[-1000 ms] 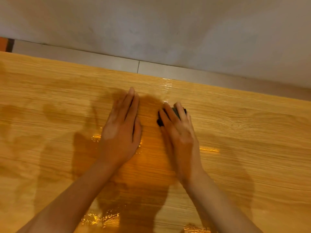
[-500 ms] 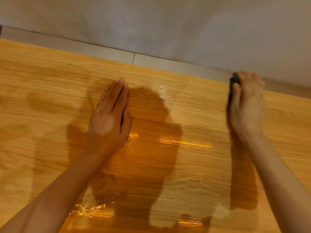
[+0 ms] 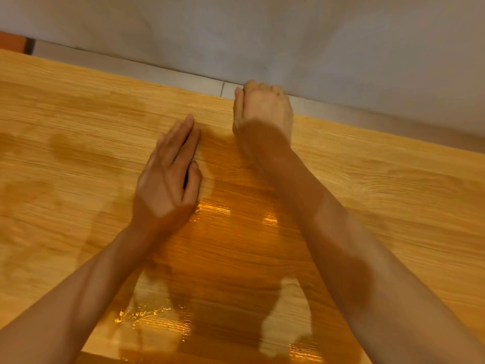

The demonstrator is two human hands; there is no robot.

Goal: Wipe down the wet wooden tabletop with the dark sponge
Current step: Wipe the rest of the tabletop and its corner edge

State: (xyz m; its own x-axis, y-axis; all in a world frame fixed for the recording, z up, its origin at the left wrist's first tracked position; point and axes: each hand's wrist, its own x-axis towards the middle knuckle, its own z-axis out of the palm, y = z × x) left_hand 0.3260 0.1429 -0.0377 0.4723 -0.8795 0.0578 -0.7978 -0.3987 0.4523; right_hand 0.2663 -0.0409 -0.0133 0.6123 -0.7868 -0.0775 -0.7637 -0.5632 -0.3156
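Dark sponge not visible anywhere, probably hidden under the curled fingers of the right hand [image 3: 263, 107] at the far edge of the table [image 3: 380, 185], near the wall [image 3: 236, 35]; impossible to tell if really gripped there. Left hand [image 3: 168, 177] flat on the wood, fingers straight and together, pressing down. Judged as partly done only: still shiny wet film and small puddles [image 3: 147, 315] between the forearms and toward the near edge, darker damp patches at left.
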